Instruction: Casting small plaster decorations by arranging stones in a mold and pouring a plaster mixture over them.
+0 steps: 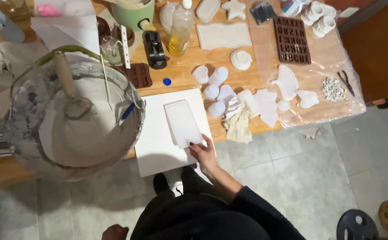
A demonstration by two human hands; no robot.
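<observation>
A flat white rectangular mould (183, 122) lies on a white board (158, 153) that overhangs the near edge of the wooden table (189, 60). My right hand (204, 153) reaches up from below and pinches the mould's near right corner with its fingertips. A big plaster-smeared bucket (25, 129) of grey-white mix looms at the left, close to the camera, with a wooden-handled tool (65, 73) standing in it. A small skin-coloured shape (114, 232) at the bottom edge may be my left hand; too little of it shows to tell.
Right of the board lie several small white casts (216, 89) and a crumpled cloth (240, 126). Further back are a bottle of yellow liquid (179, 31), a black tape dispenser (155, 49), a brown letter mould (292, 40), scissors (346, 81) and a dark stool (356, 224).
</observation>
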